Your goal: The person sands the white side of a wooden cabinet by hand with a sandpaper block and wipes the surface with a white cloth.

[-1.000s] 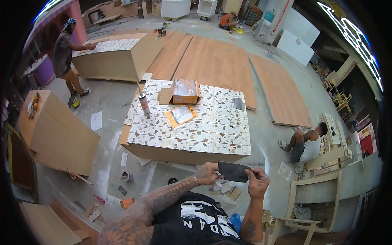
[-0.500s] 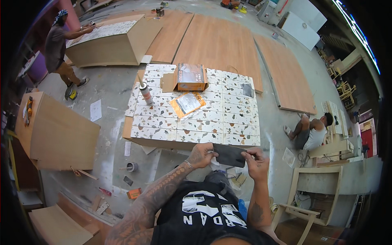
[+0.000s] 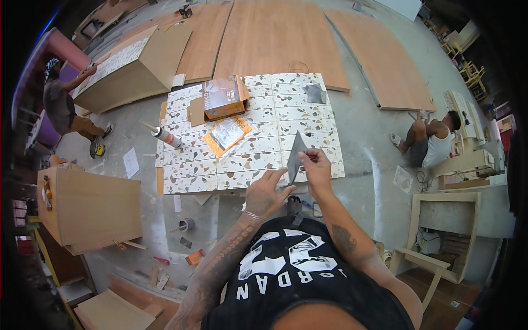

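Observation:
A thin dark grey sheet point(image 3: 297, 155), like a piece of sandpaper, stands on edge above the near side of a terrazzo-patterned tabletop point(image 3: 247, 173). My right hand point(image 3: 318, 169) pinches it by its right side. Close to the sheet's lower corner is my left hand point(image 3: 266, 193), its fingers stretched and apart; whether they touch the sheet is hard to make out. On the tabletop lie an open orange-and-grey cardboard box point(image 3: 225, 99), an orange plastic packet point(image 3: 227, 136), a tilted sealant cartridge point(image 3: 168, 137) and another dark grey sheet point(image 3: 315, 93).
One person point(image 3: 66, 102) works at a box-shaped cabinet point(image 3: 124, 77) at the far left; another point(image 3: 434, 137) squats at the right. Large wood panels point(image 3: 280, 41) lie beyond the tabletop. A wooden cabinet point(image 3: 91, 212) stands left, a can point(image 3: 187, 224) on the floor, a wooden frame point(image 3: 445, 234) right.
The dark sheet has turned from flat to edge-on and moved up over the tabletop. My left hand has loosened from it and spread its fingers; my right hand still pinches it. The view has shifted.

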`<state>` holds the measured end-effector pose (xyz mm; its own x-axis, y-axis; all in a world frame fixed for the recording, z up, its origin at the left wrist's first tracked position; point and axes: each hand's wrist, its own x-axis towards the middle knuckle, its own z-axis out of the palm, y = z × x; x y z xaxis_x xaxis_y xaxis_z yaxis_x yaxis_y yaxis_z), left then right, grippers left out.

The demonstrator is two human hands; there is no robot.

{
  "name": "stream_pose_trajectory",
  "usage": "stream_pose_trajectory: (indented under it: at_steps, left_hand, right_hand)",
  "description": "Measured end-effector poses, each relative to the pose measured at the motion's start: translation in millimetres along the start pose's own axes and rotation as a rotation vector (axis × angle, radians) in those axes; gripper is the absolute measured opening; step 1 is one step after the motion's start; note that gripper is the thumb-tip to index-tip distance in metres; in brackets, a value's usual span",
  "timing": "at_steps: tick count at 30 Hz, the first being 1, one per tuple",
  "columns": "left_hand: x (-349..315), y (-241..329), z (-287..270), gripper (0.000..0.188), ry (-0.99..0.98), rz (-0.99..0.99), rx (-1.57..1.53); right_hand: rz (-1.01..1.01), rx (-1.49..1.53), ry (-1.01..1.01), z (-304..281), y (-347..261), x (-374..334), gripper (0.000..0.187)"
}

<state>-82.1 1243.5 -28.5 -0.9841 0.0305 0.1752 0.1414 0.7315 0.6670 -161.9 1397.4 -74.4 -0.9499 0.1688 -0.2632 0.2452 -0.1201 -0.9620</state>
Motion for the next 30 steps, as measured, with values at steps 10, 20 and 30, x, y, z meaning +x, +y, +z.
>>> stream_pose_trajectory:
  at_steps: [10,20,30]
  left_hand:
    - [48.8,-1.5,58.2,0.023,0.032,-0.459,0.017]
    - [61.8,-25.3,63.2,0.048,0.129,-0.540,-0.172]
    - [54.6,-36.6,71.4,0.032,0.182,-0.951,-0.298]
  right_hand:
    - [0.000,-0.022,-0.213,-28.0,23.0,59.8,0.063]
    - [0.344,0.033,-0.542,-44.2,38.5,97.5,0.025]
    - [0.417,0.093,-0.671,-44.9,69.8,166.5,0.018]
